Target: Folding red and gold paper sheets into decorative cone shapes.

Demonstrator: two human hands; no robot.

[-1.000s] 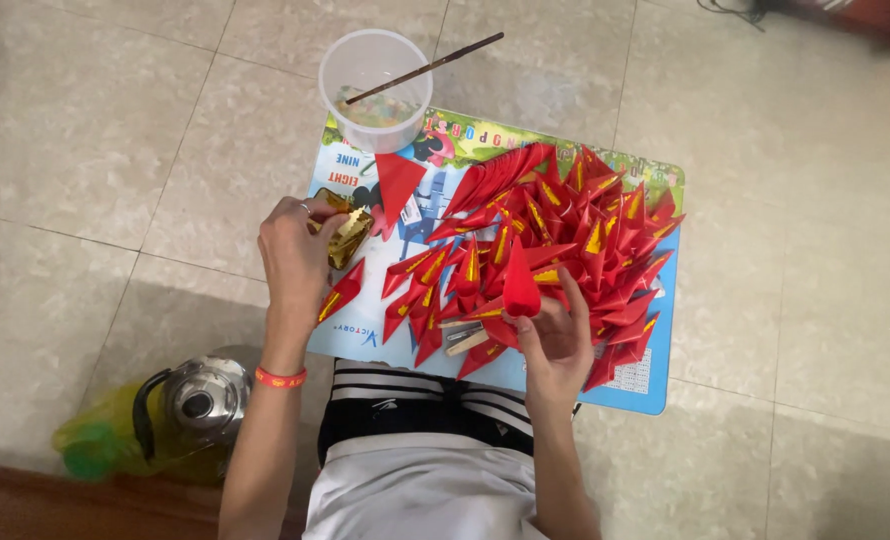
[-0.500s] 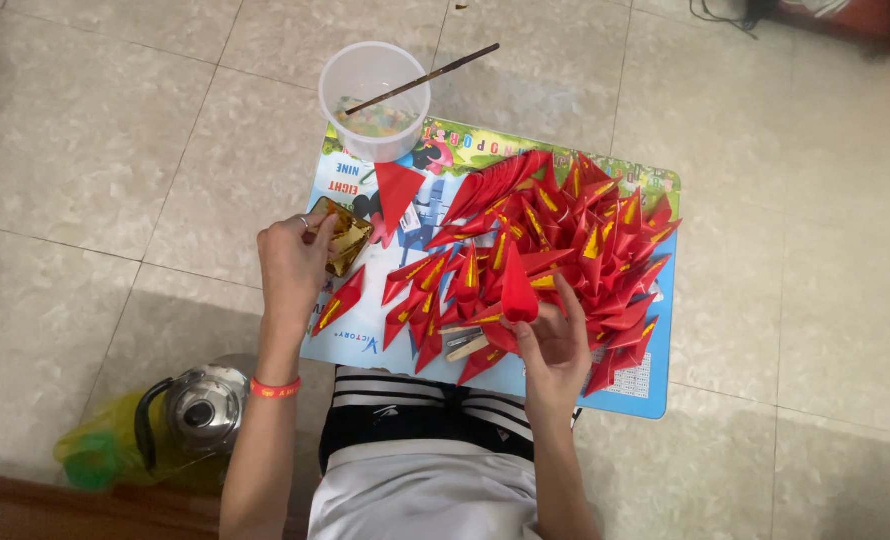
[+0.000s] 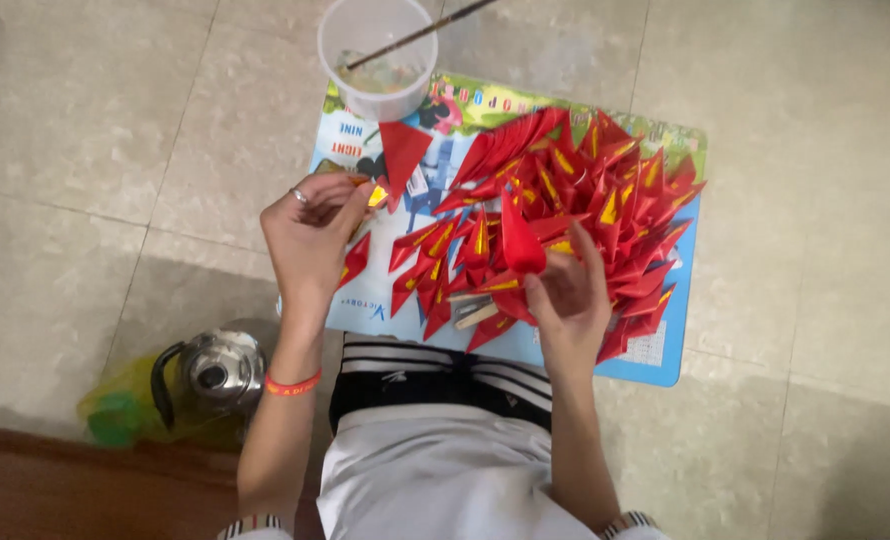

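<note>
Head view: your right hand (image 3: 568, 300) pinches a folded red paper cone (image 3: 518, 238) with its point up, fingers closed on its lower end, right over the near edge of the blue printed play mat (image 3: 665, 350) lying on the tiled floor (image 3: 115, 120). Just behind and to the right of that cone, a dense heap of red and yellow folded paper cones (image 3: 585, 200) covers most of the mat, from its far edge down to the near right corner. Your left hand (image 3: 310, 240) is curled shut at the mat's left edge, its fingertips gripping a small gold-coloured piece (image 3: 373, 195); what that piece is cannot be made out. A ring sits on one finger of that hand, and an orange band (image 3: 292, 384) circles the wrist. A single red paper triangle (image 3: 403, 155) lies flat on the mat just beyond your left hand, point toward you. Touching the mat's far left corner stands a clear plastic cup (image 3: 378, 55) with a thin brown stick (image 3: 420, 32) resting in it and leaning out to the right. Well off the mat's near left corner, a steel kettle with a black handle (image 3: 210, 372) sits beside a green plastic bag (image 3: 115, 410).
</note>
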